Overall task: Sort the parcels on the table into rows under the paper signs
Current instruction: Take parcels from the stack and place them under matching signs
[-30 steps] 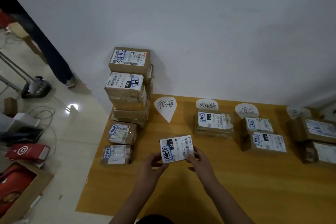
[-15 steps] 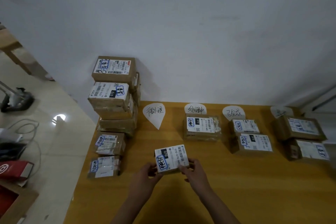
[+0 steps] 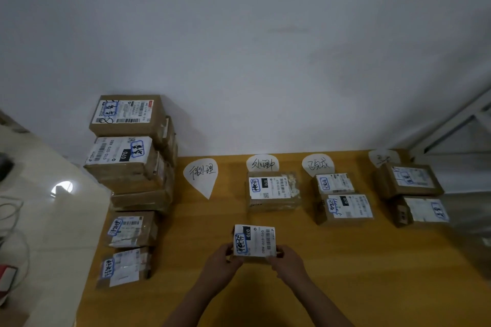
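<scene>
One small cardboard parcel (image 3: 254, 240), boxy, white printed label facing up, sits between your hands. Your left hand (image 3: 220, 264) grips its left edge and your right hand (image 3: 288, 264) its right edge, with the fingers (image 3: 230, 251) curled round the near corners. It's at the near middle of the yellow wood-grain worktop (image 3: 345, 273); can't tell if it touches. Just beyond it, a taped brown box (image 3: 273, 190) lies under the second sign (image 3: 262, 163), a rounded white paper with handwritten ink. The first sign (image 3: 201, 175) is teardrop-shaped. A tall cardboard stack (image 3: 127, 146) stands far left.
</scene>
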